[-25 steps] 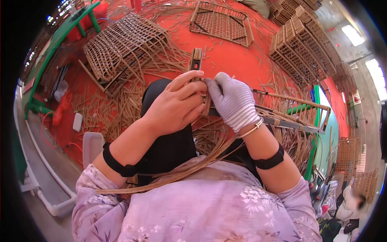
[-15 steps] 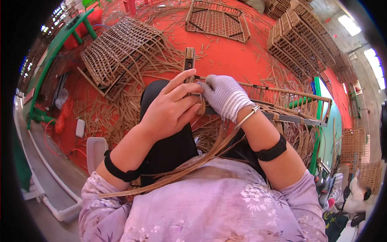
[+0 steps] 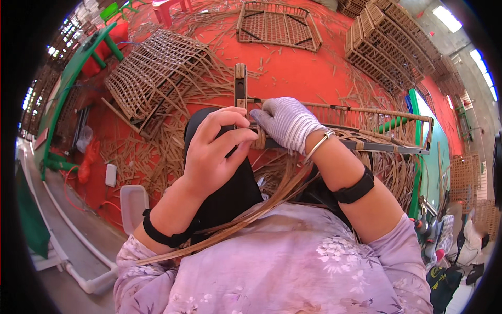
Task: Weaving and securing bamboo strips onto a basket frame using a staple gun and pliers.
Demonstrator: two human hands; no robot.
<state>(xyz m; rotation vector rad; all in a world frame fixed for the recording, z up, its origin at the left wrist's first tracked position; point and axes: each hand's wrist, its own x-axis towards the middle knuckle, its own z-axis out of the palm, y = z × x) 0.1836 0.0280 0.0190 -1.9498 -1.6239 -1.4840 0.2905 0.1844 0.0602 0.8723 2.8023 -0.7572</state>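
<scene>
A long frame of dark bar and cane lies across my knees, running off to the right, with a post standing up at its left end. Where post and bar meet, a brown cane strip is wound round the bar. My bare left hand is curled at this corner, thumb and forefinger together beside the winding; whatever they pinch is hidden. Wearing a pale knitted glove, my right hand is closed just right of the post, apparently on the strip. Loose cane strips trail under my right wrist and across my lap.
Offcuts litter the red floor. A woven cane basket stands at left, a flat cane frame lies ahead, and stacked crates rise at far right. Green tables flank me; a white plastic tub sits by my left forearm.
My left hand's fingers, stretched up past the post before, have curled down lower at the corner. The right hand has stayed by the post, its fingers shifted slightly left.
</scene>
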